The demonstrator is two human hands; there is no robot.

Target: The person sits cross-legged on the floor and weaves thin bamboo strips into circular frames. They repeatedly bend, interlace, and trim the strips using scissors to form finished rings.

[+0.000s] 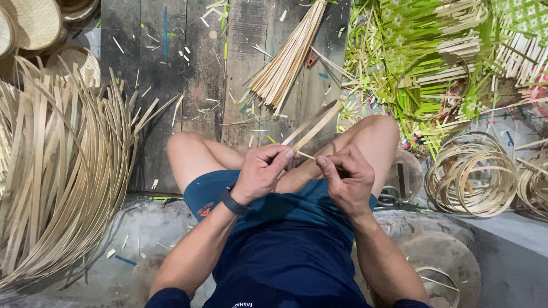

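Observation:
I sit on a low ledge with my knees out over a dark plank floor. My left hand (261, 171) pinches a thin pale bamboo strip (313, 128) near its lower end; the strip rises up and to the right, split into two slats. My right hand (345, 178) is closed just right of it, thumb and forefinger on the strip's short end between the two hands. A dark band sits on my left wrist.
A big fan of long bamboo strips (63, 165) lies at the left, woven baskets (34, 23) behind it. A bundle of thin sticks (288, 57) lies ahead. Green and pale woven pieces (434, 63) and coiled bamboo hoops (471, 174) fill the right.

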